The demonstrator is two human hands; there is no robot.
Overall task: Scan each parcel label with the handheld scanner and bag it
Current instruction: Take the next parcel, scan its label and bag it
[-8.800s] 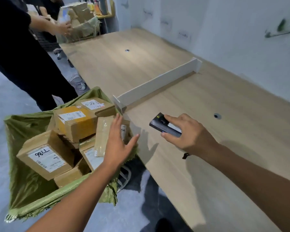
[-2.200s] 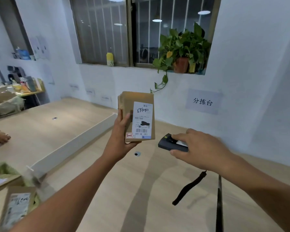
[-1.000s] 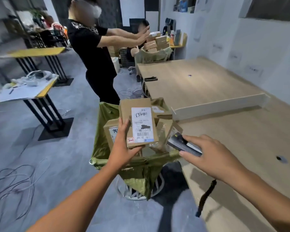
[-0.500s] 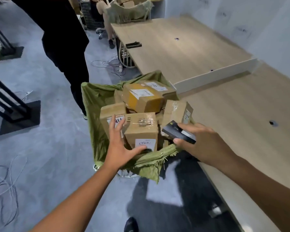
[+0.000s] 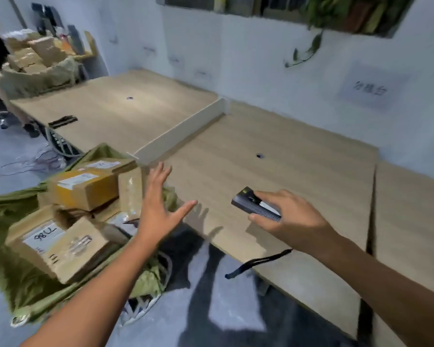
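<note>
Bag: A green woven bag [image 5: 13, 211] was seen at the left, just beside the table's near edge, and was filled with cardboard parcels.
Parcels: A box with a handwritten label [image 5: 45, 242] lay at the front, a yellow-taped box [image 5: 85, 187] behind it, and a slim parcel [image 5: 130, 192] was stood on edge at the bag's right side.
Left hand: The left hand [image 5: 158, 209] was held open with fingers spread over the bag's right rim, and nothing was gripped. Contact with the slim parcel could not be told.
Table: A wooden table [image 5: 298, 176] was crossed by a white divider [image 5: 181, 132]; no loose parcel was seen on it.
Scanner: The scanner [image 5: 256, 205] was held above the table, its nose turned leftward, with a wrist strap [image 5: 258, 262] hanging below.
Right hand: The right hand [image 5: 293, 217] was curled firmly round the scanner.
Step judged: One parcel appeared bagged, and another was to be fetched.
Advice: The next label should be turned flat toward the scanner's nose, steadied until read, and only then lowered into the bag.
</note>
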